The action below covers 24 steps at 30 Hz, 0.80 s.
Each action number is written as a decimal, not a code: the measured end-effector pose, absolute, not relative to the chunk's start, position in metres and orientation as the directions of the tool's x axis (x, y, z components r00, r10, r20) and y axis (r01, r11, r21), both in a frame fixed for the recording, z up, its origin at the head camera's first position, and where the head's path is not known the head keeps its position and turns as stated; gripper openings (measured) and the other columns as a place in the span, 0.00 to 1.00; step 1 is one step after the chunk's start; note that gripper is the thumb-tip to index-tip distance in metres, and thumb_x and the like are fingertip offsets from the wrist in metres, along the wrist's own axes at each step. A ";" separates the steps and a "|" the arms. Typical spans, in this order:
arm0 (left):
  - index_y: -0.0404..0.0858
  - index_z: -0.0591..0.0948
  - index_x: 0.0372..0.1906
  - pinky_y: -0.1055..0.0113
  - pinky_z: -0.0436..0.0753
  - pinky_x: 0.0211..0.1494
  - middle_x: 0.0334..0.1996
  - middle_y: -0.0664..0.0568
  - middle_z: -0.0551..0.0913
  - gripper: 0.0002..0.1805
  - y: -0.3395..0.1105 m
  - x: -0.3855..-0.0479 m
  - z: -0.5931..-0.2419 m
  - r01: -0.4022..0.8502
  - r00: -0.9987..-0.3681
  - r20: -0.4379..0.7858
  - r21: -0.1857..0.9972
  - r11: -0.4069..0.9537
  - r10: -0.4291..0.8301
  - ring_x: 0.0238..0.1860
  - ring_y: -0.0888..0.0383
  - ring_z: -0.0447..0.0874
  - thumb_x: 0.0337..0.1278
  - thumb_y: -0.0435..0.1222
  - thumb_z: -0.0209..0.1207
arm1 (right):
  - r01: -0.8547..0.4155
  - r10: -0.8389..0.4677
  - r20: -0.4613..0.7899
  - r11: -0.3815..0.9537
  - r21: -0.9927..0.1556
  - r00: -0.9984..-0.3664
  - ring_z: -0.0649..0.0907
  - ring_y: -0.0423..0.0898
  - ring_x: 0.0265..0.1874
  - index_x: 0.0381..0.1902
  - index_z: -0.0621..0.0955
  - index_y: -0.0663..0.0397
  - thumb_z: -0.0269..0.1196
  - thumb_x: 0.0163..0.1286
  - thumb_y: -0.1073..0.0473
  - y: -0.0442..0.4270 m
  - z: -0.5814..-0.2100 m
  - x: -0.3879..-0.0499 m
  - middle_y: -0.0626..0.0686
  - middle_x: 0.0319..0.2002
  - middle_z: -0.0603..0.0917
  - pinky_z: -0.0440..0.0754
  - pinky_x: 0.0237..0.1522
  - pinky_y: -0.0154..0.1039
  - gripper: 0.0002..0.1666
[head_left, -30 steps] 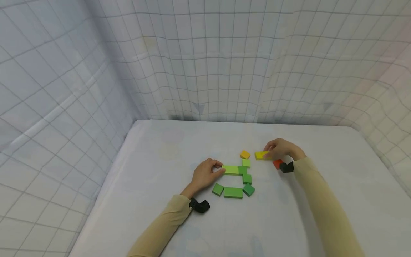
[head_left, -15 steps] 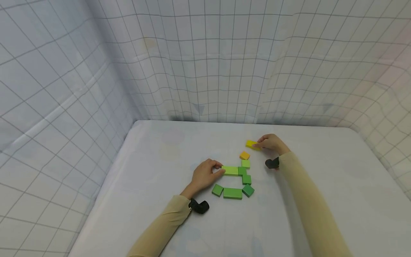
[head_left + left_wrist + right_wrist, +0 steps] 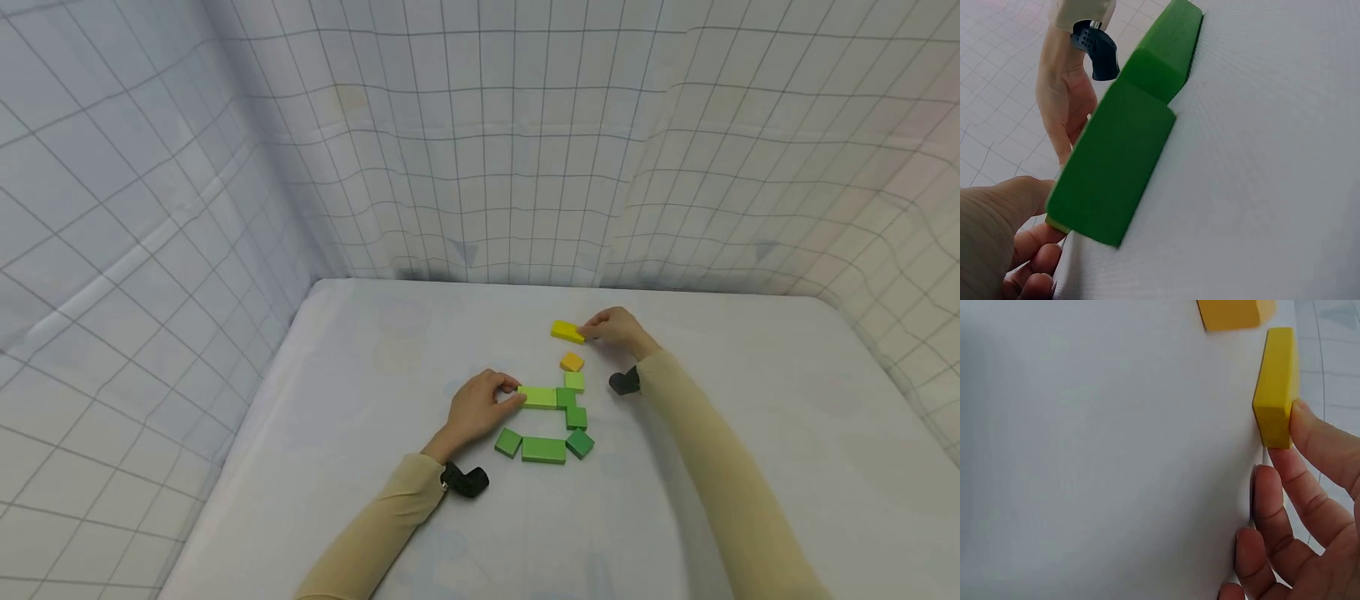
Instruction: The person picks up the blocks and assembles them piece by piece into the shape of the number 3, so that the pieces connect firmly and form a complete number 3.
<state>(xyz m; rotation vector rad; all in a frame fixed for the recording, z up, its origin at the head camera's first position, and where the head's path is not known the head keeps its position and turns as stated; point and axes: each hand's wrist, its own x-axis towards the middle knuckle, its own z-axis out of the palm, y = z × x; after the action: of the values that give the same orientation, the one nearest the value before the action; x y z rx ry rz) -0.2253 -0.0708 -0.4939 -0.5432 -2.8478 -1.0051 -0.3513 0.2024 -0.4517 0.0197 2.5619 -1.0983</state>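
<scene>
My right hand point(image 3: 613, 327) pinches the right end of a yellow rectangular block point(image 3: 567, 332) at the back of the arrangement. In the right wrist view, thumb and fingertips hold one end of the yellow block point(image 3: 1275, 381), the other fingers curling near the cloth. My left hand point(image 3: 480, 407) pinches the left end of a light green rectangular block point(image 3: 537, 397), whose right end meets a small green block point(image 3: 566, 398). Large green blocks point(image 3: 1113, 162) mostly hide that light green block in the left wrist view. An orange block point(image 3: 572, 362) lies just in front of the yellow one.
A lime block point(image 3: 574, 381) and a green block point(image 3: 576, 417) continue the column. In front lie a long green block point(image 3: 543, 450) and two tilted green ones point(image 3: 508, 442). Gridded white curtains point(image 3: 480, 167) stand behind and left of the white-covered table point(image 3: 360, 350).
My right hand has carried the yellow block back and to the left, past the orange block. The red block is now hidden by the right arm. My left hand stays put.
</scene>
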 end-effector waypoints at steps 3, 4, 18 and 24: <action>0.45 0.84 0.45 0.69 0.71 0.33 0.35 0.59 0.78 0.16 -0.071 -0.226 -0.495 0.349 -0.935 0.173 0.594 0.725 0.309 0.29 0.64 0.71 0.59 0.50 0.60 | 0.114 -0.175 -0.321 0.696 -0.709 -0.931 0.72 0.50 0.40 0.45 0.81 0.61 0.65 0.64 0.50 0.189 -0.450 -0.352 0.55 0.42 0.78 0.68 0.43 0.41 0.21; 0.45 0.84 0.45 0.70 0.71 0.33 0.35 0.59 0.78 0.16 -0.071 -0.226 -0.495 0.349 -0.935 0.170 0.593 0.726 0.311 0.29 0.64 0.71 0.59 0.50 0.59 | 0.105 -0.187 -0.320 0.696 -0.711 -0.929 0.72 0.50 0.40 0.44 0.81 0.60 0.65 0.64 0.50 0.185 -0.450 -0.352 0.55 0.42 0.78 0.69 0.43 0.41 0.20; 0.44 0.84 0.46 0.69 0.71 0.33 0.36 0.58 0.79 0.16 -0.072 -0.226 -0.492 0.350 -0.935 0.168 0.595 0.723 0.313 0.29 0.64 0.71 0.60 0.49 0.59 | 0.063 -0.275 -0.362 0.715 -0.696 -0.891 0.70 0.51 0.45 0.44 0.82 0.52 0.65 0.62 0.44 0.176 -0.452 -0.345 0.54 0.47 0.78 0.64 0.48 0.45 0.20; 0.44 0.84 0.46 0.69 0.71 0.32 0.35 0.58 0.79 0.16 -0.072 -0.225 -0.492 0.350 -0.935 0.171 0.597 0.722 0.311 0.29 0.64 0.70 0.59 0.49 0.60 | 0.071 -0.263 -0.369 0.723 -0.687 -0.892 0.70 0.50 0.44 0.42 0.82 0.49 0.66 0.60 0.41 0.178 -0.454 -0.344 0.50 0.43 0.80 0.62 0.47 0.46 0.21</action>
<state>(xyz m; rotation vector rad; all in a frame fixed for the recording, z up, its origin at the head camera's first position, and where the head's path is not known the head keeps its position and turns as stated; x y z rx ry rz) -0.2249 -0.0720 -0.4919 -0.5496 -2.8609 -1.0094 -0.3437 0.1778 -0.4539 -0.1463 2.4806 -1.0154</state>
